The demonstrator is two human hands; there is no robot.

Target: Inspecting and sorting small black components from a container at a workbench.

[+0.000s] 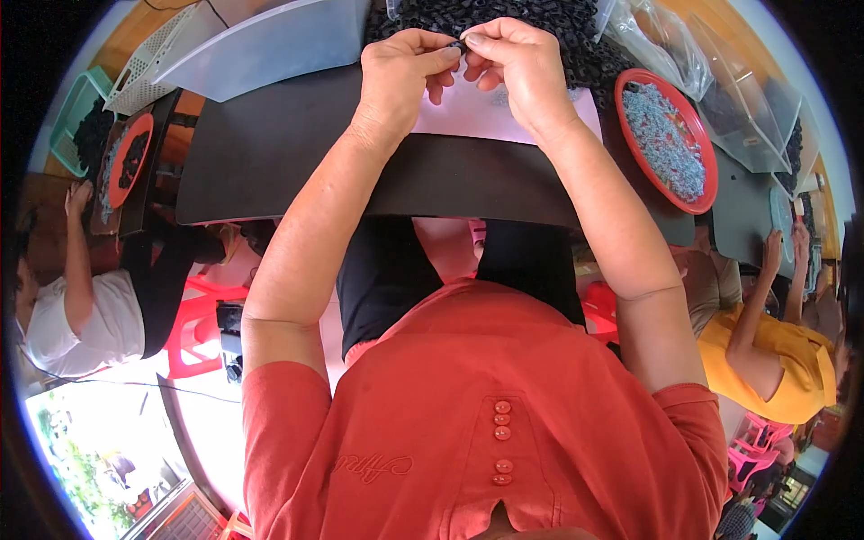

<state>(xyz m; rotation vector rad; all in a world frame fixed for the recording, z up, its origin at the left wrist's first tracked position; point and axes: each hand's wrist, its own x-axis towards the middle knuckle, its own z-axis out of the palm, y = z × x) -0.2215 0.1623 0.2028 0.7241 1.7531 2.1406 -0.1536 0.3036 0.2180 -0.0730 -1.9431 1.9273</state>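
A small black plastic part [458,47] is pinched between the thumb and forefinger of my left hand [403,73]. The fingertips of my right hand [530,67] are pressed together at its right side and meet it; whether they also hold a tinier piece is hidden. Both hands are above a pale pink sheet [472,121] on the dark table [283,155]. Just beyond them spreads a large heap of black plastic parts [574,40]. To the right of my right hand, a red plastic bowl [709,182] holds many small silvery pieces [658,138].
A translucent plastic bin [283,50] stands at the back left. Behind the red bowl are a clear plastic bag [658,50] and a clear bin [742,115]. One person in white [88,317] sits at left, another in yellow [769,358] at right.
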